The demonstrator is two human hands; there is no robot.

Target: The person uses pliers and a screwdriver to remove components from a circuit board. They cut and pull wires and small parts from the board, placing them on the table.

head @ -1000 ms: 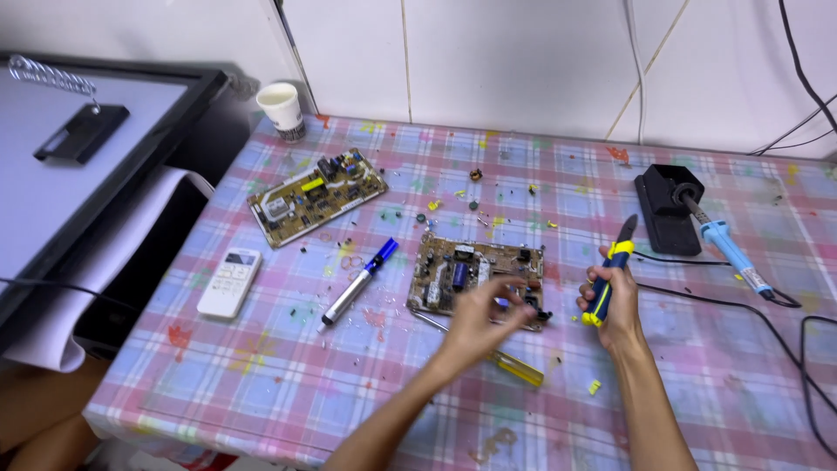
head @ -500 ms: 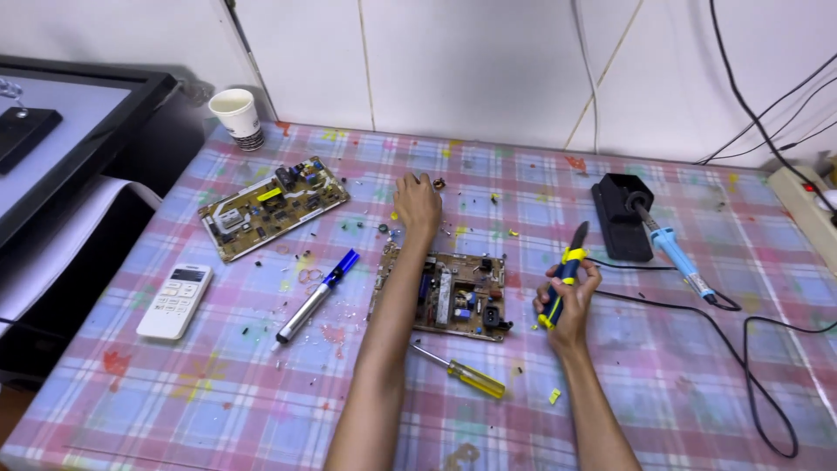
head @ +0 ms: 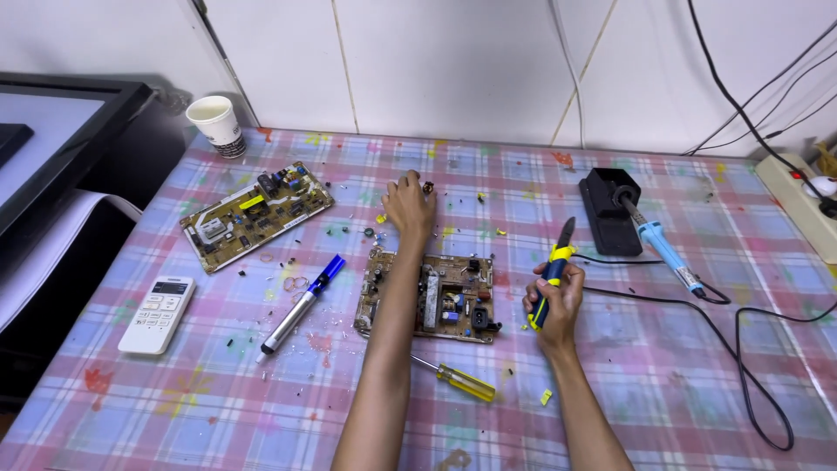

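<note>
Your worktop (head: 680,366) under glossy checked plastic cloth flecked with paint, your right hand (head: 553,301) on a rubbery blue-and-yellow tool grip (head: 549,283), matt brown circuit board (head: 433,296), translucent yellow plastic screwdriver handle (head: 466,384), paper cup (head: 218,125), glossy white wall tiles (head: 453,61).

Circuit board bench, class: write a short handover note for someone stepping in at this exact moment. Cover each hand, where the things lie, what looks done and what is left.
Left hand: stretched past the circuit board, palm down on the table among small loose parts; whether it grips one cannot be told.
Right hand: closed on a blue and yellow hand tool, tip up, right of the board.
Nearby: yellow screwdriver below the board, blue pen-like tool left of it, soldering iron in its stand.
Done: bits lie scattered.
Left: board still populated.
</note>
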